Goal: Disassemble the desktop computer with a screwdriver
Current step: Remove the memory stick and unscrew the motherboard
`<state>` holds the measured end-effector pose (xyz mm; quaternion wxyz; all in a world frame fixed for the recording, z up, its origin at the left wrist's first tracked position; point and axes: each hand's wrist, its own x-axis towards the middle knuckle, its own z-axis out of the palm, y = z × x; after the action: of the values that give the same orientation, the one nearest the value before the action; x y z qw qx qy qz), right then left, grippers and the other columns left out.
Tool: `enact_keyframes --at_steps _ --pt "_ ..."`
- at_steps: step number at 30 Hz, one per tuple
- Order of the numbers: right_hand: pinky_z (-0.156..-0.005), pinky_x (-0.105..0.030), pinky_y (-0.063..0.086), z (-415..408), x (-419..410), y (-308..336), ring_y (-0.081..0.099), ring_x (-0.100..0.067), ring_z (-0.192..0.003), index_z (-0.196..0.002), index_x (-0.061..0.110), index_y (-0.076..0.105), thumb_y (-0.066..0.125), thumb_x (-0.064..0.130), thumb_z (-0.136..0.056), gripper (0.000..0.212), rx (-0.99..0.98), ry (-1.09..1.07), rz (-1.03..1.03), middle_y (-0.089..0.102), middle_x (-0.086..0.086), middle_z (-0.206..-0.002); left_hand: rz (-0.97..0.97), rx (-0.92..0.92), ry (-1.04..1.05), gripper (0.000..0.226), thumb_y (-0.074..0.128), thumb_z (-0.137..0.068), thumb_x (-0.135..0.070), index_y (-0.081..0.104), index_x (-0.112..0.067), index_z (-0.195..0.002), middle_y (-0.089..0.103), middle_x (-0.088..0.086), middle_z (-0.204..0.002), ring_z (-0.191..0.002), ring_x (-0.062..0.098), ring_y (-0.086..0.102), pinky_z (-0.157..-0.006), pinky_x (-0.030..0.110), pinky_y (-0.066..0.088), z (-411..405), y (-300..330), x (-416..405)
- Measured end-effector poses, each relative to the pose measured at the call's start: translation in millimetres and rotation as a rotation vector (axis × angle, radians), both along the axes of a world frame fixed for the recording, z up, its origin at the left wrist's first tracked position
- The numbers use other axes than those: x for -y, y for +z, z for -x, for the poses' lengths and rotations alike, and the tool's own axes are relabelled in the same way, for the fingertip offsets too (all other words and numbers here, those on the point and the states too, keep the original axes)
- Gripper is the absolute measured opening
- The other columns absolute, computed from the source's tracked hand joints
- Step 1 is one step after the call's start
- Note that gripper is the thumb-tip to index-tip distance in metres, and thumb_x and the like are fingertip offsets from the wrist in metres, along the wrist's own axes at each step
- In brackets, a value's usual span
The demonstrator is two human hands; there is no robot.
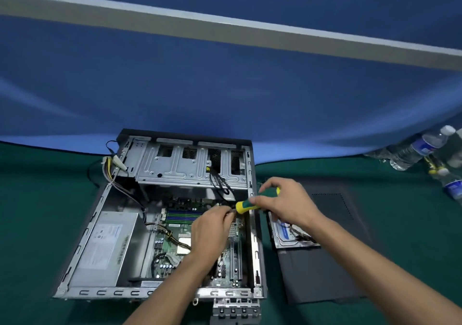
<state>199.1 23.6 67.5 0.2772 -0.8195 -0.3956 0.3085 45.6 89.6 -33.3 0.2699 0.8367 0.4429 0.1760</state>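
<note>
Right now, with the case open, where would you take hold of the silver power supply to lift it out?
Grip the power supply across its long side faces, coming straight down from above. It lies flat in the case's left half, top bare; its cables leave the far end, and whether screws hold it cannot be told.

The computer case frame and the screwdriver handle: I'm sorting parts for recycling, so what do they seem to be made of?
The case frame looks like bare sheet metal: dull silver, with stamped slots and folded edges. The screwdriver handle, held in the right hand, looks like moulded plastic or rubber in glossy green and yellow; which one is unclear.
</note>
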Motion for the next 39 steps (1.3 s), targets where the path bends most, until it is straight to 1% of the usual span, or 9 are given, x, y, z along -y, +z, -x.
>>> enact_keyframes --at_steps 3,6,8,11,14,17,23,29,39 --pt "-0.044 -0.028 0.045 17 -14 -3 0.059 -0.017 -0.046 -0.076 0.025 0.058 0.072 0.048 -0.072 0.027 0.137 -0.037 -0.034 0.061 0.003 -0.053 0.094 0.037 -0.002 0.021 0.051 -0.094 -0.03 0.065 -0.027 -0.109 0.063 -0.012 -0.092 -0.078 0.008 0.057 -0.066 0.023 0.041 6 -8 0" --pt "-0.045 -0.027 0.034 29 -26 -8 0.051 -0.013 -0.049 -0.081 0.026 0.053 0.061 0.051 -0.078 0.026 0.451 0.064 0.089 0.056 0.005 -0.054 0.173 0.004 0.018 0.029 0.048 -0.094 -0.021 0.058 -0.027 -0.12 0.064 -0.008 -0.107 -0.092 0.015 0.062 -0.077 0.03 0.045 10 -16 3" --pt "-0.044 -0.026 0.028 35 -34 -12 0.047 -0.01 -0.049 -0.087 0.024 0.053 0.055 0.049 -0.08 0.026 0.635 0.135 0.121 0.051 0.006 -0.051 0.254 -0.042 0.02 0.035 0.048 -0.093 -0.016 0.053 -0.026 -0.126 0.062 -0.007 -0.111 -0.096 0.017 0.061 -0.082 0.032 0.048 12 -23 2" --pt "-0.042 -0.024 0.022 37 -42 -19 0.04 -0.008 -0.045 -0.088 0.02 0.051 0.05 0.045 -0.082 0.026 0.79 0.22 0.152 0.045 0.005 -0.046 0.326 -0.101 0.04 0.041 0.051 -0.092 -0.012 0.049 -0.021 -0.132 0.06 -0.003 -0.119 -0.105 0.017 0.057 -0.087 0.034 0.048 13 -32 -4" --pt "-0.041 -0.023 0.019 37 -50 -25 0.034 -0.008 -0.042 -0.084 0.02 0.047 0.047 0.044 -0.084 0.024 0.886 0.282 0.213 0.04 0.006 -0.047 0.314 -0.17 0.038 0.042 0.055 -0.089 -0.009 0.052 -0.018 -0.13 0.056 0.0 -0.127 -0.116 0.018 0.046 -0.095 0.033 0.041 12 -36 -7" --pt "-0.041 -0.023 0.019 34 -58 -31 0.033 -0.009 -0.041 -0.08 0.019 0.045 0.046 0.043 -0.084 0.024 0.935 0.303 0.251 0.039 0.007 -0.047 0.282 -0.233 0.03 0.037 0.059 -0.086 -0.012 0.058 -0.017 -0.123 0.054 0.0 -0.125 -0.117 0.018 0.038 -0.102 0.033 0.033 10 -37 -12" --pt "-0.04 -0.021 0.019 29 -60 -40 0.034 -0.008 -0.038 -0.076 0.021 0.044 0.049 0.04 -0.082 0.021 0.929 0.274 0.271 0.039 0.007 -0.043 0.35 -0.378 -0.037 0.046 0.061 -0.085 -0.012 0.052 -0.015 -0.13 0.047 0.007 -0.135 -0.127 0.024 0.032 -0.105 0.037 0.029 11 -41 -13" --pt "-0.04 -0.022 0.018 28 -56 -47 0.033 -0.004 -0.039 -0.077 0.022 0.042 0.05 0.04 -0.084 0.021 0.899 0.246 0.292 0.038 0.008 -0.043 0.452 -0.399 -0.078 0.047 0.056 -0.087 -0.002 0.049 -0.012 -0.133 0.051 0.01 -0.131 -0.122 0.025 0.041 -0.101 0.038 0.039 10 -44 -9" --pt "-0.041 -0.024 0.017 28 -49 -44 0.033 -0.006 -0.041 -0.076 0.02 0.04 0.05 0.041 -0.084 0.025 0.882 0.211 0.28 0.039 0.007 -0.046 0.439 -0.409 -0.072 0.046 0.057 -0.087 -0.001 0.05 -0.011 -0.131 0.047 0.011 -0.132 -0.121 0.026 0.043 -0.098 0.037 0.043 7 -44 -8"
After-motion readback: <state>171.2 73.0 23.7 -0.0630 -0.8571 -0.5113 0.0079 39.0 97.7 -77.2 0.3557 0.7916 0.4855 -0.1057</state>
